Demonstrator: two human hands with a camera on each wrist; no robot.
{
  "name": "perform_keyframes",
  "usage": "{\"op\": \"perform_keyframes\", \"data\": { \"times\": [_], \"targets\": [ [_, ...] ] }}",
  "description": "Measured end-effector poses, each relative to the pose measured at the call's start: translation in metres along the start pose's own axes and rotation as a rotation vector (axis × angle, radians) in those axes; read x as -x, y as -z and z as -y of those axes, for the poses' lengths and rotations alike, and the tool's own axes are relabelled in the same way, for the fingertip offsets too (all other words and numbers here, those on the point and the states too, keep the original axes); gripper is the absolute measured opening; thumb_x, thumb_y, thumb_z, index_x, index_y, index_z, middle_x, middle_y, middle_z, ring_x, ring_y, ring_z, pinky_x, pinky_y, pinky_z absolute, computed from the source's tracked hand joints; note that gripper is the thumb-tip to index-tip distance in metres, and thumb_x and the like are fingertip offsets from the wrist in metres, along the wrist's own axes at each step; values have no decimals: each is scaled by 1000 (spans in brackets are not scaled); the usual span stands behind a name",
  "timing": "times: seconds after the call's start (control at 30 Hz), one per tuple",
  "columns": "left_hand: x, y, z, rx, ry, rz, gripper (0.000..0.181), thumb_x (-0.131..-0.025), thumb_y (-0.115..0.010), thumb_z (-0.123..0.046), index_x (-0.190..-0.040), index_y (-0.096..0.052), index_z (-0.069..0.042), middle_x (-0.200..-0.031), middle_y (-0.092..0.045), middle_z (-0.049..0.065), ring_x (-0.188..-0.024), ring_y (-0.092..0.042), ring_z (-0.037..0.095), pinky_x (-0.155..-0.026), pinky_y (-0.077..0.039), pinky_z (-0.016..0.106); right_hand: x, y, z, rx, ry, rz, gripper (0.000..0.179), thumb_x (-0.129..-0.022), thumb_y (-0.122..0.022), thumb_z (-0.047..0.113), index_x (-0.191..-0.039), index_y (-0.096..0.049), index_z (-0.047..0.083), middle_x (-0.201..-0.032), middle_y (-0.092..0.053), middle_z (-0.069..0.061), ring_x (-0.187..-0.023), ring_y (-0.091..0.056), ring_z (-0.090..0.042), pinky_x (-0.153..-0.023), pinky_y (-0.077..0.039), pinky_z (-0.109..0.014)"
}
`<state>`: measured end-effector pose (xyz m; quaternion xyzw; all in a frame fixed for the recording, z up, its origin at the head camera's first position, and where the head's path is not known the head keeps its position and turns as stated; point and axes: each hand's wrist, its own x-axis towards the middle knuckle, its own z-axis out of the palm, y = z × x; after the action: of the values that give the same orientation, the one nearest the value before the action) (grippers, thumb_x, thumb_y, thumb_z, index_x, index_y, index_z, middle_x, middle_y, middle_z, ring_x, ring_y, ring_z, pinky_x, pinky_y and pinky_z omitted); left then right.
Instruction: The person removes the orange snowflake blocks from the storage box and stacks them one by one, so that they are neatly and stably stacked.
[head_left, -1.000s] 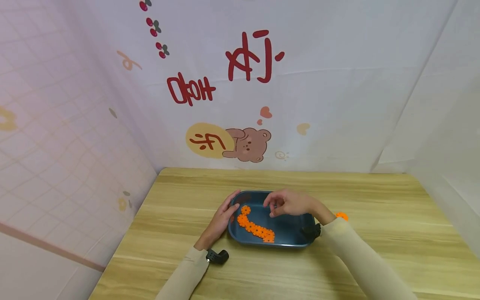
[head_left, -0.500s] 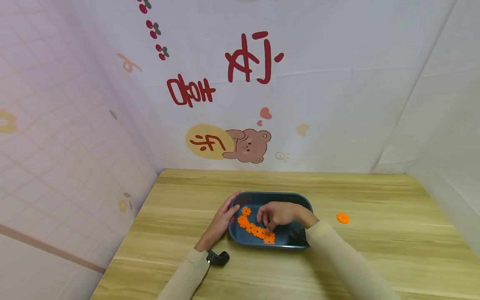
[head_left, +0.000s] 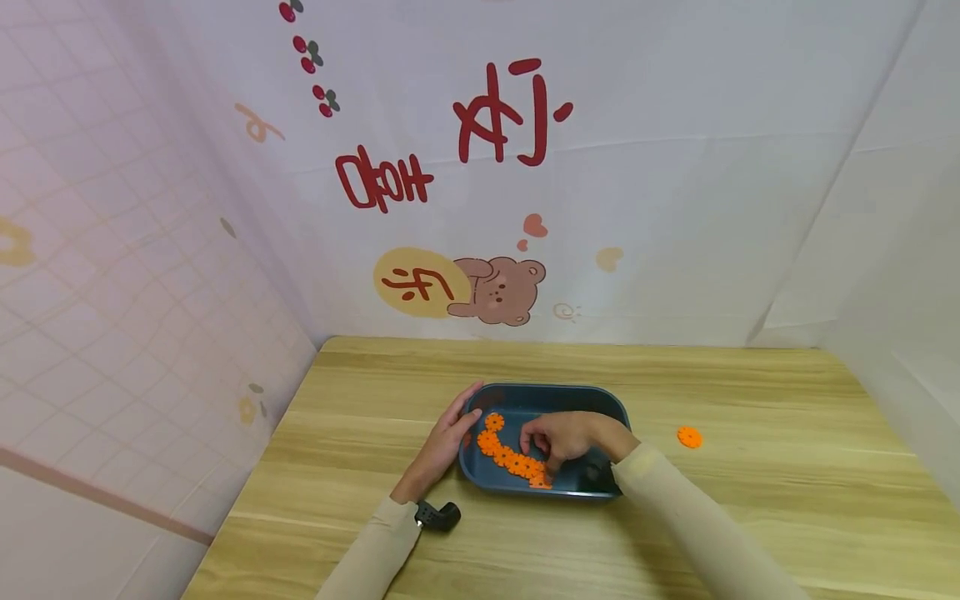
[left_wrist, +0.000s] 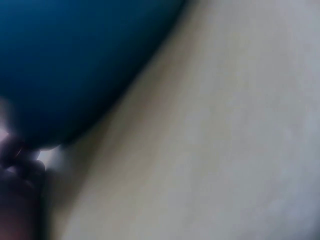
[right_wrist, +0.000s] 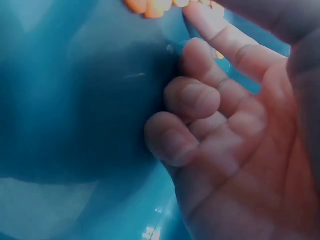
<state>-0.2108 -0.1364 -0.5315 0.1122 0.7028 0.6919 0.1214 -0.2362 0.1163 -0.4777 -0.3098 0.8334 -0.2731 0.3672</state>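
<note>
- Left hand (head_left: pixel 442 437) steadies the tray (head_left: pixel 555 397), fingers straight.
- Right hand (head_left: pixel 573 435) meets the orange discs (head_left: pixel 520 463); cannot tell if its fingers pinch.
- Disc handling seems in hand, calling for precision next.

There is one table (head_left: pixel 795 417), one tray (head_left: pixel 525 408), one orange disc row (head_left: pixel 517 463), one loose disc (head_left: pixel 689 437).

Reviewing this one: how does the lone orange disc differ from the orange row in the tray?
The disc is a single piece; the row has several. The disc lies on the table, right of the tray; the row lies inside the tray. Both are orange with notched edges.
</note>
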Motion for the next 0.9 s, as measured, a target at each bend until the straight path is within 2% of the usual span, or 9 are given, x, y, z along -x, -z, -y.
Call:
{"op": "perform_keyframes", "data": {
  "times": [0.13,0.43,0.7,0.83,0.9],
  "targets": [
    [0,-1,-1,-8,-1,9,53,-105,-50,-33,-155,-36,-24,-161,-27,-6,-144,-32,20,-114,-30,42,0,-1,-3,30,16,-16,37,-74,-88,14,-99,-63,21,-77,-49,4,-70,-46,-11,-64,-38,-23],
    [-1,-1,-1,-3,5,-4,52,-105,-49,-31,-155,-36,-24,-160,-28,-9,-142,-34,18,-114,-30,44,-2,1,-10,11,104,-58,24,-79,-84,13,-96,-67,18,-69,-48,5,-62,-45,-9,-62,-39,-21],
    [-1,-1,0,-13,-13,2,53,-106,-48,-29,-156,-34,-21,-161,-28,-8,-138,-39,20,-107,-36,32,-2,0,-11,14,75,-69,18,-81,-83,13,-89,-67,16,-69,-50,6,-63,-44,-9,-61,-38,-22],
    [-1,-1,0,-12,-17,-4,52,-105,-49,-29,-155,-36,-23,-160,-29,-10,-138,-39,19,-104,-38,27,-1,0,-10,19,62,-70,17,-81,-82,13,-87,-67,17,-70,-51,6,-63,-45,-9,-62,-38,-22],
    [0,-1,-1,-9,-16,-8,50,-105,-49,-30,-154,-38,-25,-159,-30,-10,-138,-39,18,-106,-37,28,-1,0,-10,22,57,-69,16,-82,-81,14,-87,-67,18,-70,-52,6,-63,-45,-10,-62,-38,-22]
  ]
}}
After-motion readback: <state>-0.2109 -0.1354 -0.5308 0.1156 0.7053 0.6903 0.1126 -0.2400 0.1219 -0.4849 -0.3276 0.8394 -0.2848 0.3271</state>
